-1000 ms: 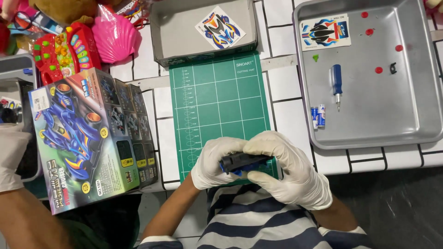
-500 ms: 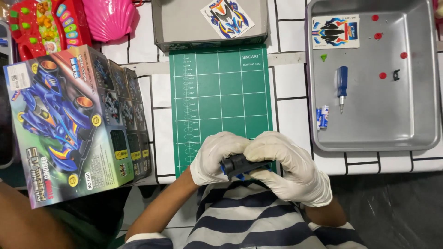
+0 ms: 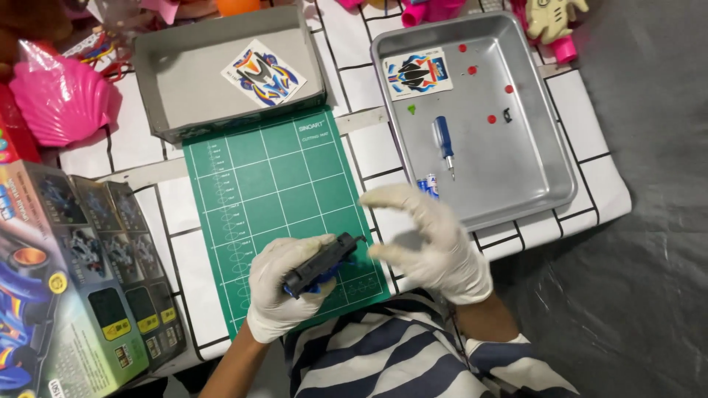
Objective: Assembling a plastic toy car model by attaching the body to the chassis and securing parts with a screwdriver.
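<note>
Two white-gloved hands here: the left hand (image 3: 284,291) grips a dark plastic toy-car chassis with blue bits (image 3: 322,263), long axis tilted up toward the right hand (image 3: 431,243), which hovers just beside it, fingers spread, holding nothing. Beyond the right hand, a grey metal tray (image 3: 546,158) holds a blue-handled screwdriver (image 3: 444,144), sticker sheet (image 3: 417,73) and small red bits.

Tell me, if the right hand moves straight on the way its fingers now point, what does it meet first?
The right hand has its fingers spread and pointing left, toward the dark toy car chassis held in the left hand. The chassis would probably come first, though depth is hard to judge.
</note>
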